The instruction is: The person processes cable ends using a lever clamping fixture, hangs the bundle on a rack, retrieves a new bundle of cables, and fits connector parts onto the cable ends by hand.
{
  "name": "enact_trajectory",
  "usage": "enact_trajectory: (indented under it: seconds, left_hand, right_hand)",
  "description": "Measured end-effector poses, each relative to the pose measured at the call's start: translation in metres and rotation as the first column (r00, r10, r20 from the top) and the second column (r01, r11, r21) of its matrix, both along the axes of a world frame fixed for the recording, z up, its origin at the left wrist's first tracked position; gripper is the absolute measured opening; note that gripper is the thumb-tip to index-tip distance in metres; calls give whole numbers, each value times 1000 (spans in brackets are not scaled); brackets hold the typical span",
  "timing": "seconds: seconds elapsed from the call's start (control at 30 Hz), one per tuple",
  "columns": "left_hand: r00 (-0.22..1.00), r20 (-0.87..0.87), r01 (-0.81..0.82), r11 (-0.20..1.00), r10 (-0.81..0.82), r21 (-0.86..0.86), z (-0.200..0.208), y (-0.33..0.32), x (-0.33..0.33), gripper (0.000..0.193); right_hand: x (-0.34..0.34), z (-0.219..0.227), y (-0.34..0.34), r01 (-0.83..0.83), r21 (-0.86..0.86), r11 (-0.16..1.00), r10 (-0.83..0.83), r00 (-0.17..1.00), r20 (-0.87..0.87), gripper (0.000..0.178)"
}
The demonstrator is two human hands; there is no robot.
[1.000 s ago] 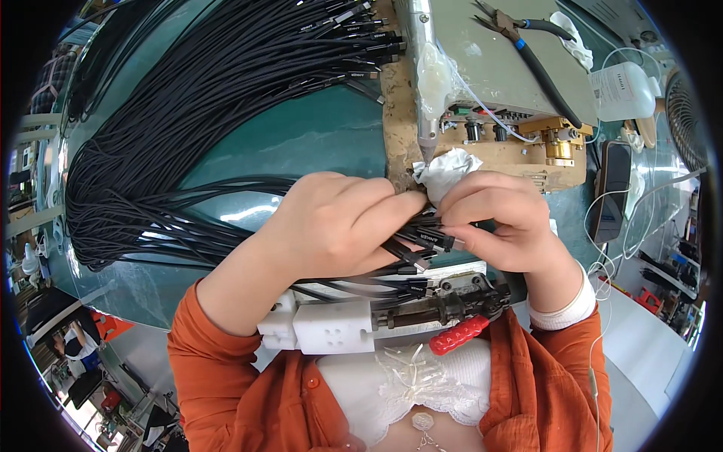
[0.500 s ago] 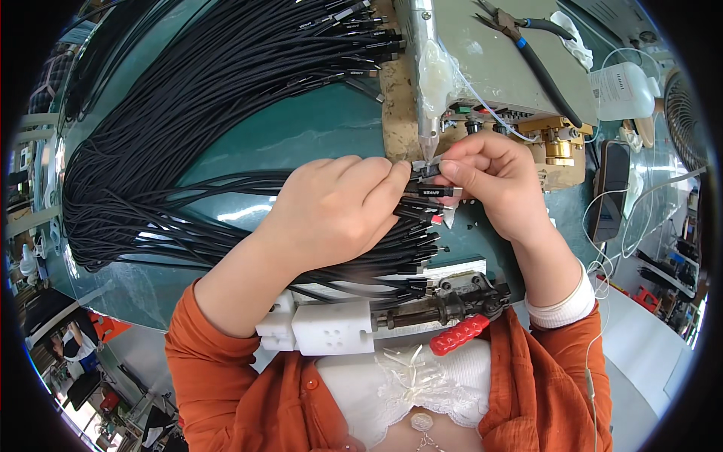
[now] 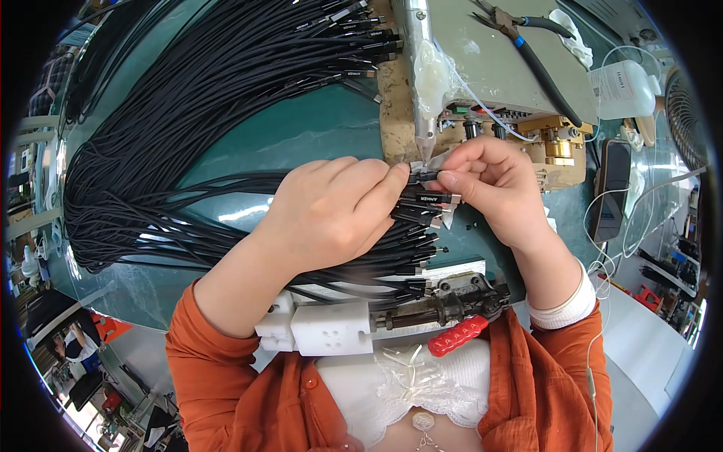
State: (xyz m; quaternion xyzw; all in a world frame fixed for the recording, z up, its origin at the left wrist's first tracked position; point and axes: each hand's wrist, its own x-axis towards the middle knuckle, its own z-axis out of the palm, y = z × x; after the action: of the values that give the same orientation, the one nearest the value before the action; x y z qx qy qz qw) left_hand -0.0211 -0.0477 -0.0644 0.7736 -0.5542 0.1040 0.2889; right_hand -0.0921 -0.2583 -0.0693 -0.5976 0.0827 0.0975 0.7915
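Note:
Beneath a metal dispensing nozzle (image 3: 425, 143), a black USB cable connector (image 3: 425, 176) lies between my two hands. My left hand (image 3: 331, 215) is closed, its thumb and forefinger gripping the connector from the cable side. My right hand (image 3: 501, 181) pinches the connector's plug end between thumb and forefinger. The nozzle tip hangs close above the connector; whether they touch, I cannot tell. Just below my fingers lie more black connectors (image 3: 433, 198) of a cable bundle (image 3: 151, 218), which runs left under my left hand.
A larger black cable bundle (image 3: 188, 90) curves across the upper left. A clamp with a red handle (image 3: 458, 336) and white block (image 3: 331, 328) sits along the near edge. Pliers (image 3: 538, 64) lie on a grey machine (image 3: 482, 68). Right are a bottle (image 3: 621, 90), phone (image 3: 610, 188) and fan (image 3: 681, 124).
My right fingertips have shifted slightly down and left along the connector, and the connector sits a little lower under the nozzle. My left hand stays nearly still.

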Motion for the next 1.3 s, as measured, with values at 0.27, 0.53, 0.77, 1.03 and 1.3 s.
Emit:
enact_trajectory:
  seconds: [0.27, 0.53, 0.77, 1.03, 1.3]
  left_hand:
    - [998, 35, 46, 995, -43, -87, 0, 1, 4, 46]
    - [997, 62, 62, 976, -50, -209, -3, 2, 4, 42]
    - [980, 66, 200, 947, -190, -253, 0, 5, 4, 37]
    - [977, -55, 189, 959, -204, -210, 0, 5, 0, 38]
    - [957, -212, 167, 974, -198, -156, -7, -4, 7, 38]
  right_hand:
    - [0, 5, -1, -8, 21, 1000, 7, 998, 65, 8]
    - [-3, 10, -6, -108, 155, 982, 105, 994, 28, 13]
    - [-4, 3, -4, -269, 515, 814, 314, 950, 0, 19]
    - [-5, 3, -4, -315, 263, 912, 320, 947, 22, 19]
    - [-5, 25, -6, -234, 81, 969, 237, 971, -30, 15]
